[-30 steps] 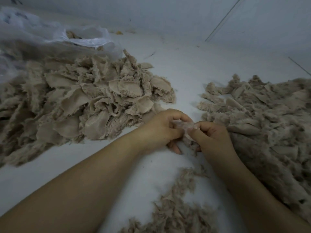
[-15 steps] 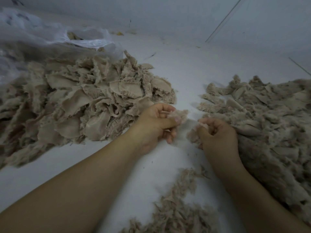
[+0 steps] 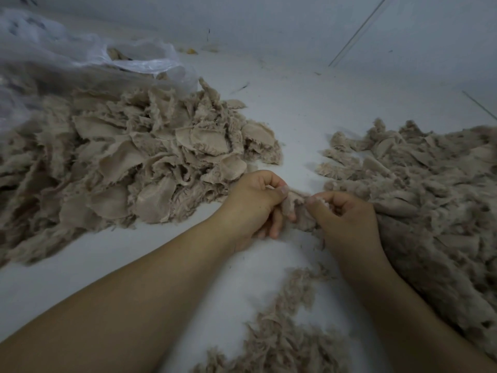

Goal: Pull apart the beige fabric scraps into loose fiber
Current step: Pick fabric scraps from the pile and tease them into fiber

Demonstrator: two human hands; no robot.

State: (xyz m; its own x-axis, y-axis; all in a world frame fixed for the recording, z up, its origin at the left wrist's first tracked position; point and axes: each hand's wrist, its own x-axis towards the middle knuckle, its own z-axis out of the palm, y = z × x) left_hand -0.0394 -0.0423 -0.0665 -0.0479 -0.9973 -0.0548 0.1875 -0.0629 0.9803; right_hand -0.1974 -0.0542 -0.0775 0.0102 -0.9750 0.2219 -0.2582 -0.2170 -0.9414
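Beige woven fabric scrap pile, left-centre of frame: dull beige-tan, some pieces w/ fine ribbed weave lines, frayed fuzzy edges a shade darker grey-beige. Beige loose fiber heap, right side: same beige but greyer, mottled w/ dark shadow flecks, no clear weave. Small beige fiber scatter, bottom centre: matching grey-beige. Small beige fabric scrap betw. the hands, centre: beige, slightly pinkish-tan. Translucent white plastic bag, upper left: milky white-grey, bright white at folded rim. White flat work surface: pale bluish-white, w/ tiny dark specks; a few yellow-orange bits at top centre.
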